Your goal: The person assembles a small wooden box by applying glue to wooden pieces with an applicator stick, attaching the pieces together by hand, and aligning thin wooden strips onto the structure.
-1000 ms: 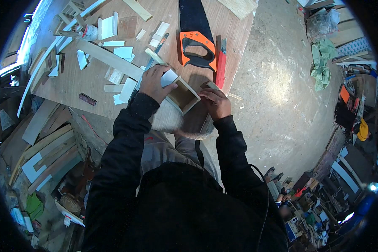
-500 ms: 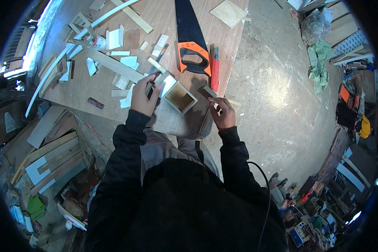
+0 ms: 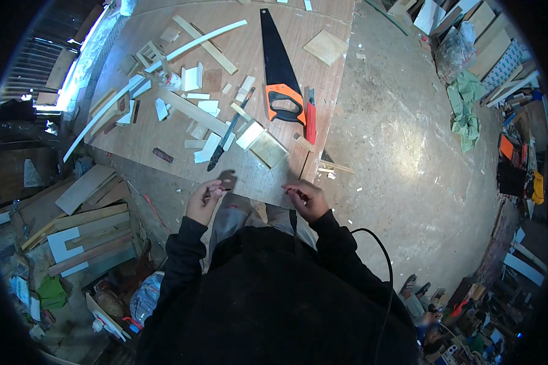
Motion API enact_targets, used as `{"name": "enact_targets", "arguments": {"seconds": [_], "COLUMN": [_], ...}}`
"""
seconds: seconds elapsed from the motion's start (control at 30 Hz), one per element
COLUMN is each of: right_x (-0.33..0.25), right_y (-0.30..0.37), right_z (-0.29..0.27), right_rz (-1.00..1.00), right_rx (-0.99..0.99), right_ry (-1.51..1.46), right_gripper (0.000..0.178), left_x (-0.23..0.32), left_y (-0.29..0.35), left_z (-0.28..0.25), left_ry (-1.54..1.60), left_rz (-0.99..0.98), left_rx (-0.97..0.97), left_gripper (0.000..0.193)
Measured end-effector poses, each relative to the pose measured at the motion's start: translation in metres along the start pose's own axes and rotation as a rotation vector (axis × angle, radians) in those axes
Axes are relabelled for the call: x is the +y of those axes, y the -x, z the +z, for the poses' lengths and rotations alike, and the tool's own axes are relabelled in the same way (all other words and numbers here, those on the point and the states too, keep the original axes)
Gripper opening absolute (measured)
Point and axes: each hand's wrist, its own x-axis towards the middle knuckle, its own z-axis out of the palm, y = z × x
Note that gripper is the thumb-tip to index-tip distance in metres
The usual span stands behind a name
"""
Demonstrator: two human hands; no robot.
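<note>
Both hands hover near the front edge of the worktable, apart from everything lying on it. My left hand is closed with fingertips together, and my right hand has its fingers curled in. Whether either pinches something small does not show. Just beyond them, a small wooden box rests at an angle, with pale wood pieces against its far left side. To its right lies a short wood block. A dark file-like tool lies left of the box.
A handsaw with an orange and black handle lies beyond the box, beside a red tool. White and wooden offcuts cover the table's left half. A long pale strip overhangs its left edge. Boards are stacked at lower left.
Both hands have drawn back toward my body, away from the box and the small block. The block now lies on the table, untouched. My view has shifted, showing more of the table's far side.
</note>
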Motion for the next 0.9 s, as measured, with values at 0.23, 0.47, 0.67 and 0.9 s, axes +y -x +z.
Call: {"name": "enact_targets", "arguments": {"seconds": [0.23,0.47,0.67,0.9], "right_x": [-0.029,-0.043,-0.059,-0.089], "right_y": [-0.009,-0.013,-0.024,-0.045], "right_z": [0.021,0.053,0.09,0.168], "right_rz": [-0.128,-0.161,-0.081,-0.086], "right_rx": [-0.159,-0.286,-0.357,-0.311], "right_ry": [0.135,0.17,0.229,0.182], "right_gripper": [0.015,0.015,0.016,0.017], "left_x": [-0.017,-0.027,-0.027,-0.074], "left_y": [0.02,0.042,0.06,0.097], "left_z": [-0.018,-0.041,-0.094,-0.202], "left_ry": [0.028,-0.062,0.025,0.31], "left_rz": [0.0,0.032,0.064,-0.011], "left_rx": [0.017,0.002,0.119,0.416], "left_gripper": [0.019,0.006,0.016,0.019]}}
